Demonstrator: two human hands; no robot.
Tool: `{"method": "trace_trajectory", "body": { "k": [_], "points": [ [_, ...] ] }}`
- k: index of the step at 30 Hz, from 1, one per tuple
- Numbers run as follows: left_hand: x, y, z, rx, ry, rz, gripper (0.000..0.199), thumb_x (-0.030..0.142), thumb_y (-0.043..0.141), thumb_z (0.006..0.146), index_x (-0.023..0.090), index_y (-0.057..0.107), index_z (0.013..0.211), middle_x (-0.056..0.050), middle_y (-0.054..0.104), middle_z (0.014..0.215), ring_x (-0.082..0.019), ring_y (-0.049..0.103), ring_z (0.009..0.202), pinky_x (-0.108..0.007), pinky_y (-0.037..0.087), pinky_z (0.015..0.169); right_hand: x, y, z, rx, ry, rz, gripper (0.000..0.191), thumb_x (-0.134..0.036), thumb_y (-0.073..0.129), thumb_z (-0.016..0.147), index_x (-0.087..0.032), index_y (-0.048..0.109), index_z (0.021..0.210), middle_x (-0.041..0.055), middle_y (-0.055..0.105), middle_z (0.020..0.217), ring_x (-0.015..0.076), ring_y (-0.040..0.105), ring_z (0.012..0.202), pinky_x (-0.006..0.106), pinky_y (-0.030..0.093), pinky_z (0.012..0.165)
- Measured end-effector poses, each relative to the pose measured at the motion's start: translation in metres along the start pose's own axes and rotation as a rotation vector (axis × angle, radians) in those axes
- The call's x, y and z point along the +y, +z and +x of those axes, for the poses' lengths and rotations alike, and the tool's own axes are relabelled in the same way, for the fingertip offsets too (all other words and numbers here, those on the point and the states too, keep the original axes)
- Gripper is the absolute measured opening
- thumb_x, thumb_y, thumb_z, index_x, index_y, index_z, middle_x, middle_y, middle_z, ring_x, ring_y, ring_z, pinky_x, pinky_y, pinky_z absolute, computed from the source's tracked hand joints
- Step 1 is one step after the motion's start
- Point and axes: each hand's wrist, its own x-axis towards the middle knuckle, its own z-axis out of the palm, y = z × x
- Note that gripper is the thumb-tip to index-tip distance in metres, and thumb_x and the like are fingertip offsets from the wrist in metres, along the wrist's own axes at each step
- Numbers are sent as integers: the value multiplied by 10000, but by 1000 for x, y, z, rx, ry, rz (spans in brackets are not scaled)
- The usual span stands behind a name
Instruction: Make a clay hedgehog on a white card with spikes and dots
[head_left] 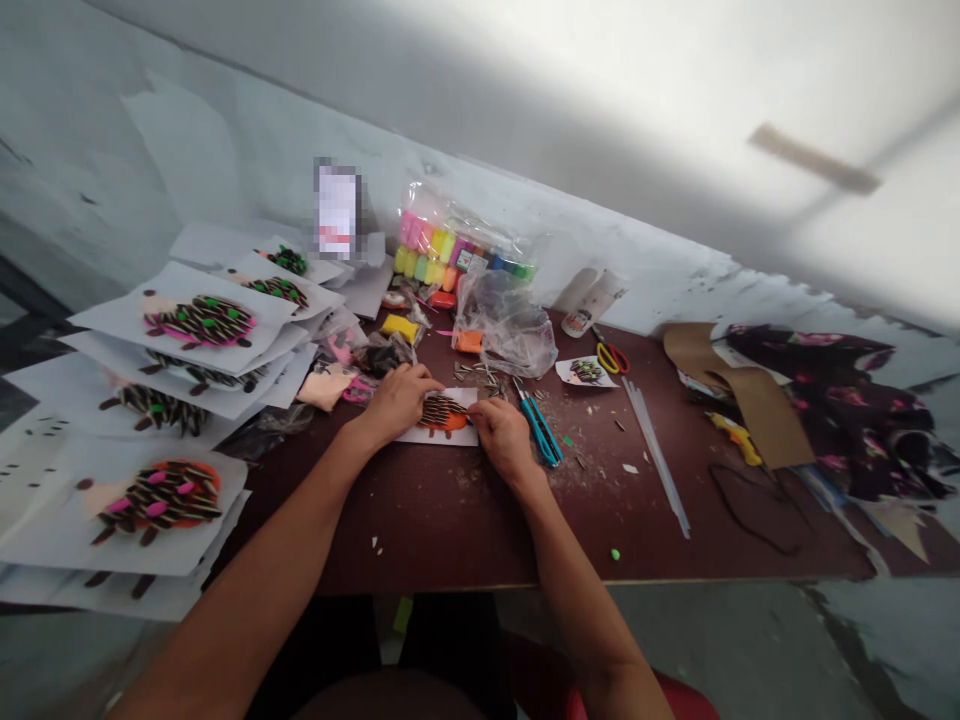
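A white hedgehog card [450,436] lies on the table, its orange body covered with rows of striped, seed-like spines. My left hand [400,402] is closed over the card's left side, fingers bent and pressed on its upper edge. At the card's right edge, my right hand [504,432] pinches thumb and fingertips together; whatever is between them is too small to make out. Just right of that hand lie blue-handled pliers [543,432]. Loose striped pieces [480,378] are scattered behind the card.
Finished-looking hedgehog sheets [172,515] are stacked at left. Behind are coloured clay packs [431,245], a plastic bag [517,325] and a white can [592,303]. Scissors [613,357], a small card [586,373], clear glue sticks [657,458] and a yellow glue gun [735,437] lie at right.
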Motion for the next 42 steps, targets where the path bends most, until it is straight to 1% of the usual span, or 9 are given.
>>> {"method": "trace_trajectory", "body": {
  "k": [10, 16, 19, 23, 26, 28, 31, 34, 42],
  "points": [
    [3, -1, -1, 4, -16, -8, 459, 40, 479, 848, 264, 781, 1112, -84, 677, 1073, -228, 565, 961, -350, 451, 870, -8, -4, 2, -113, 9, -203, 244, -224, 502, 995, -234, 741, 949, 40, 654, 872, 171, 537, 825, 255, 308, 687],
    [1, 0, 0, -6, -13, 0, 461, 47, 487, 854, 277, 775, 1130, -80, 673, 1087, -222, 566, 963, -345, 450, 879, -10, -5, 5, -130, 8, -235, 252, -216, 497, 998, -229, 738, 928, 38, 654, 859, 171, 536, 821, 259, 307, 678],
    [0, 0, 0, -16, -11, 4, 452, 44, 496, 852, 270, 776, 1126, -83, 673, 1090, -223, 566, 964, -344, 450, 880, -9, -4, 4, -107, -1, -175, 216, -215, 525, 983, -228, 738, 949, 42, 669, 892, 176, 566, 865, 252, 352, 717],
    [0, -1, 0, -10, -8, -5, 463, 44, 484, 842, 266, 777, 1125, -87, 680, 1087, -228, 565, 964, -352, 464, 879, -7, -6, 0, 5, 18, -75, 181, -191, 546, 947, -210, 726, 950, 61, 677, 948, 185, 599, 902, 263, 410, 792],
    [1, 0, 0, -1, -7, -9, 478, 46, 469, 835, 268, 779, 1123, -83, 686, 1079, -225, 567, 948, -353, 473, 872, 1, -9, 0, 95, 117, -45, 207, -174, 516, 942, -197, 720, 969, 74, 685, 953, 194, 612, 883, 277, 429, 791],
    [1, 0, 0, 5, -10, -16, 478, 43, 477, 823, 268, 782, 1114, -81, 688, 1071, -223, 570, 946, -350, 477, 872, 10, -11, 1, 118, 198, -55, 230, -171, 507, 940, -196, 727, 1001, 84, 696, 968, 203, 618, 881, 287, 435, 779],
    [1, -1, 0, 3, -12, -28, 470, 37, 490, 815, 264, 785, 1101, -84, 687, 1071, -227, 576, 959, -349, 475, 877, 23, -13, 5, 102, 263, -95, 245, -192, 519, 943, -205, 754, 1012, 93, 702, 968, 210, 621, 874, 292, 438, 760],
    [3, -3, 0, -11, -15, -21, 481, 20, 490, 810, 264, 783, 1103, -81, 684, 1070, -231, 580, 969, -346, 464, 876, 29, -14, 12, 84, 256, -152, 235, -223, 548, 946, -223, 778, 995, 89, 699, 943, 205, 616, 864, 289, 433, 748],
    [6, -7, 0, -24, -18, -11, 482, 19, 478, 824, 257, 780, 1115, -88, 689, 1069, -230, 582, 963, -341, 459, 849, 22, -9, 35, 9, 219, -236, 225, -230, 567, 957, -222, 781, 1026, 111, 678, 1038, 238, 589, 983, 307, 438, 807]
  ]
}}
